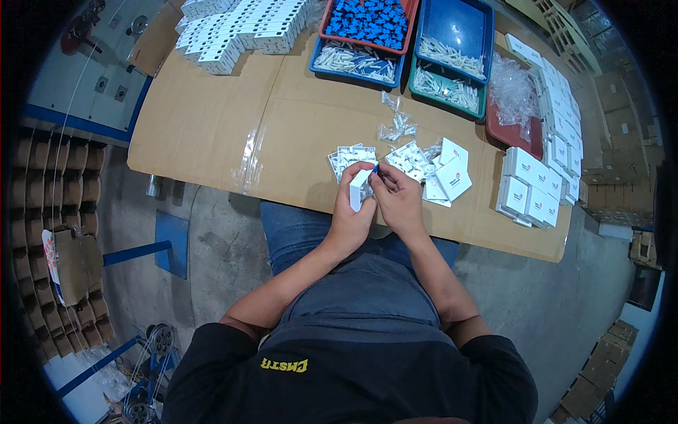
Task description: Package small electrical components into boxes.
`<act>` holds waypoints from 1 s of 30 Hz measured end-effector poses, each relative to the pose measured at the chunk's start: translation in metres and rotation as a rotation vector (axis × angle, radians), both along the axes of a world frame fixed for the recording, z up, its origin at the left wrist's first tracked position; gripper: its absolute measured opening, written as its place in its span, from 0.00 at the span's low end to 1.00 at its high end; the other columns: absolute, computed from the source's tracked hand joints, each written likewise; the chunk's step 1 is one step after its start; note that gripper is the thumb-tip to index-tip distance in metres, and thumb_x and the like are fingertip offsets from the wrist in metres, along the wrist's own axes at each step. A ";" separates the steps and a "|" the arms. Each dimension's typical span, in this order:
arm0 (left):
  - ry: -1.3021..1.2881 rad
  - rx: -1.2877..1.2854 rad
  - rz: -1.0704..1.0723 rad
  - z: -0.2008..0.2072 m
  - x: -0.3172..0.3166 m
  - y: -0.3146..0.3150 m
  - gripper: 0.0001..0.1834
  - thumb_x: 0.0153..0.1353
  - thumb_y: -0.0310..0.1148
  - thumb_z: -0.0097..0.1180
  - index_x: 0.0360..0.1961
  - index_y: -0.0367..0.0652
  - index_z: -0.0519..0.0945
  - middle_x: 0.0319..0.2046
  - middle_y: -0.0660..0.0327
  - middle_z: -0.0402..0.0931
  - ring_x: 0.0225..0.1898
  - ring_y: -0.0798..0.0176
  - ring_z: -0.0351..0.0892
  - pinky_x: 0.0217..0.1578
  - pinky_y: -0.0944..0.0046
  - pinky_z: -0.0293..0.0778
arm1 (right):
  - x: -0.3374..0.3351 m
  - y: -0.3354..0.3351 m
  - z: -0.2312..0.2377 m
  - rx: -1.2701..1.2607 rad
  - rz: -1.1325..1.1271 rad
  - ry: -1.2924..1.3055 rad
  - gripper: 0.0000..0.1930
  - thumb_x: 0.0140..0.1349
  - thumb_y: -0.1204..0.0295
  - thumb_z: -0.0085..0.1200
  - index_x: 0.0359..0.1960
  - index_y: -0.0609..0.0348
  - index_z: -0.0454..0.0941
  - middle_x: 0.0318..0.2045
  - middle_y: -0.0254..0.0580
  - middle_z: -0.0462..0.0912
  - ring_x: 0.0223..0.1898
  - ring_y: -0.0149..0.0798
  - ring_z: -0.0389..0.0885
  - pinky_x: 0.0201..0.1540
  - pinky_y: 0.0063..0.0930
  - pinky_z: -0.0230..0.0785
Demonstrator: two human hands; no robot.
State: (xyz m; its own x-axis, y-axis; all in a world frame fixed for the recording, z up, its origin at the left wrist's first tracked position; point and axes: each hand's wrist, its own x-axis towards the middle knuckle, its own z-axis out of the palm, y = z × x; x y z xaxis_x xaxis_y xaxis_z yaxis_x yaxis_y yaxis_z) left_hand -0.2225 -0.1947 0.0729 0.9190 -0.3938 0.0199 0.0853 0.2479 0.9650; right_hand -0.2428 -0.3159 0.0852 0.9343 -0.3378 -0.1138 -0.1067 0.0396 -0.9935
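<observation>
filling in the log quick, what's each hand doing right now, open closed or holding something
Left hand: closed, holding a white boxy piece.
Right hand: closed, fingertips apparently pinching a small blue piece.

Worktop (205, 127), extending ahead of the left grip (351, 222) and right grip (401, 205): brown cardboard surface, clear tape (248, 159) along a crease. Floor (229, 247), visible on either side behind the grips: grey, marked, concrete-like. Left of the left grip: blue plate (171, 244) with blue bar (138, 253); farther left, brown compartmented rack (70, 166). Behind-left: blue frame (95, 369) carrying wheels (163, 340). Well right of the right grip: stacked cartons (614, 134). Lighting: bright over the worktop, dimmer toward the cartons.
</observation>
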 end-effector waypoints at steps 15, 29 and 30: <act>0.323 -0.412 0.220 0.005 0.042 0.056 0.36 0.58 0.15 0.39 0.70 0.42 0.60 0.60 0.44 0.72 0.60 0.48 0.78 0.60 0.49 0.78 | 0.017 -0.085 0.022 -0.515 0.797 0.506 0.19 0.64 0.73 0.62 0.57 0.63 0.82 0.32 0.42 0.86 0.24 0.28 0.81 0.31 0.25 0.73; 0.420 -0.400 0.101 -0.003 0.034 0.044 0.31 0.65 0.20 0.44 0.71 0.40 0.62 0.60 0.50 0.73 0.62 0.56 0.76 0.63 0.55 0.76 | 0.105 -0.074 0.030 -0.503 0.325 -0.214 0.10 0.68 0.71 0.60 0.48 0.58 0.84 0.40 0.40 0.87 0.37 0.31 0.82 0.40 0.29 0.73; 0.422 -0.400 0.120 -0.005 0.035 0.045 0.31 0.65 0.20 0.44 0.71 0.40 0.62 0.60 0.50 0.73 0.62 0.56 0.76 0.63 0.55 0.76 | 0.086 -0.049 0.041 -0.536 0.435 -0.093 0.09 0.67 0.69 0.62 0.44 0.60 0.85 0.37 0.43 0.86 0.38 0.33 0.82 0.42 0.30 0.73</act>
